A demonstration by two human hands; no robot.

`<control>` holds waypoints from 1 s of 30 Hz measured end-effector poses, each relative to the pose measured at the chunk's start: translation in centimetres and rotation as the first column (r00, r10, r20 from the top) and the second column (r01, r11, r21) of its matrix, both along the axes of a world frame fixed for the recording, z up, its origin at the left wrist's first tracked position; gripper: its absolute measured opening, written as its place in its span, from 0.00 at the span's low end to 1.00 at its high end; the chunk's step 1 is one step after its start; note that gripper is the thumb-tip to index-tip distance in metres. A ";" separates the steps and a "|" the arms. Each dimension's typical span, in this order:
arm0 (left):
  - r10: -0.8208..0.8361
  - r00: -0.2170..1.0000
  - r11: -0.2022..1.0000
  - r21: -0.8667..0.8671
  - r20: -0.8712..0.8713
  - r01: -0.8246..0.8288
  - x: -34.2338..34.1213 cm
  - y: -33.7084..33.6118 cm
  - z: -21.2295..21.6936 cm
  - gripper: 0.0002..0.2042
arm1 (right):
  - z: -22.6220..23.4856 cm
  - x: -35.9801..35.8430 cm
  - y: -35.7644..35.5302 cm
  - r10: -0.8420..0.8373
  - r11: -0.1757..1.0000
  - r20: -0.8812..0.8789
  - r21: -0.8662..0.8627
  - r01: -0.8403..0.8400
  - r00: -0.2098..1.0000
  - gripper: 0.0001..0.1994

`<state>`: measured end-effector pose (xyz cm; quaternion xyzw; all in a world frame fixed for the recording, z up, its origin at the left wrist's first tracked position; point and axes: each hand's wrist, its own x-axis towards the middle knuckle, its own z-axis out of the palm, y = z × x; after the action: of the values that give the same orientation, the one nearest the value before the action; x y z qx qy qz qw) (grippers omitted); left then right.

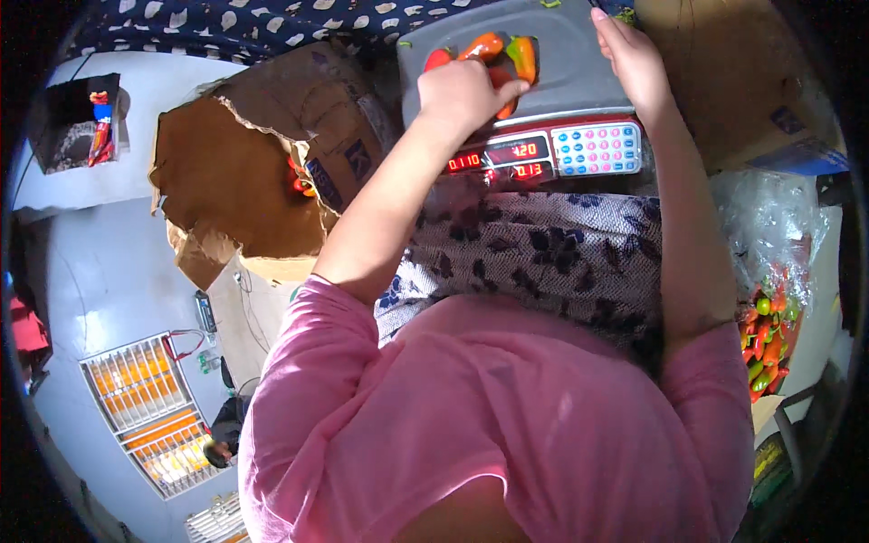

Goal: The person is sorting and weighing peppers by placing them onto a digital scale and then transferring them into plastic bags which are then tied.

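Weighing scale [575, 86] with loose peppers [483, 44], attended by two bare hands

Cardboard box, brown, torn-edged, open [231, 185]; left of the scale, a few red-orange pieces showing inside. Second cardboard box [738, 81], brown, right of the scale.

Cloth, pale with dark flowers [543, 240], across the person's lap, below the scale.

Scale: grey tray, red-edged front panel, lit red displays [493, 161], keypad of pale, pink and blue keys [597, 150].

Clear plastic [768, 222], crumpled, at far right; below it a heap of red, orange and green peppers [768, 344].

Left hand [464, 93]: over the tray, fingers curled down among the peppers, thumb pointing right; whether it pinches one, cannot tell. Right hand [631, 61]: by the tray's right edge, fingers reaching forward; cannot tell whether they press together or pinch anything.

Peppers on the tray: red, orange, and one orange with a green end [525, 60], around the left hand.
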<state>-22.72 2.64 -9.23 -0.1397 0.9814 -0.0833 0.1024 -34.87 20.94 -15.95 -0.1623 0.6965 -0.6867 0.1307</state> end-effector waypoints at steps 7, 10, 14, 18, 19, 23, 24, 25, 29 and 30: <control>-0.075 0.976 0.997 0.003 -0.203 0.077 2.5 -0.1 -1.7 0.26 | 3.3 3.2 -0.4 0.187 0.982 -0.158 0.022 -0.186 0.970 0.22; -0.063 0.956 0.994 0.070 -0.287 0.087 3.6 -0.8 -2.1 0.24 | 3.7 4.0 -0.5 0.348 0.931 -0.172 -0.049 -0.361 0.921 0.21; 0.099 0.834 0.759 0.583 -0.543 0.290 5.3 -1.2 -2.7 0.21 | 4.7 7.1 -1.1 0.469 0.869 -0.200 -0.070 -0.490 0.860 0.19; 0.213 0.765 0.381 0.773 -0.608 0.507 7.3 -0.2 -1.4 0.20 | 5.4 7.3 -1.7 0.607 0.794 -0.278 0.258 -0.551 0.745 0.18; 0.208 0.752 0.387 0.758 -0.626 0.525 7.4 0.0 -1.2 0.20 | 5.3 7.6 -1.7 0.609 0.792 -0.276 0.256 -0.554 0.743 0.18; 0.204 0.769 0.435 0.760 -0.606 0.483 7.9 0.5 0.5 0.18 | 5.9 8.4 -1.5 0.586 0.795 -0.452 0.163 -0.585 0.672 0.18; 0.205 0.850 0.433 0.824 -0.484 0.365 8.1 0.8 1.1 0.16 | 6.3 8.4 -1.5 0.608 0.777 -0.472 0.190 -0.600 0.638 0.17; 0.225 0.803 0.471 0.783 -0.552 0.406 8.0 0.2 -0.3 0.12 | 6.5 8.4 -1.5 0.644 0.751 -0.450 0.218 -0.623 0.619 0.17; 0.090 0.782 0.628 0.645 -0.616 0.436 8.5 -0.3 1.0 0.12 | 6.6 8.2 -1.6 0.641 0.766 -0.390 0.263 -0.587 0.661 0.16; -0.001 0.731 0.700 0.522 -0.682 0.488 8.5 -0.6 1.1 0.11 | 5.4 7.7 -1.7 0.522 0.851 -0.375 0.164 -0.500 0.766 0.16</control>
<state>-14.18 2.02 -8.13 0.0290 0.9263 0.3147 -0.2053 -27.12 19.20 -10.54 -0.4809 0.6557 -0.5569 0.1695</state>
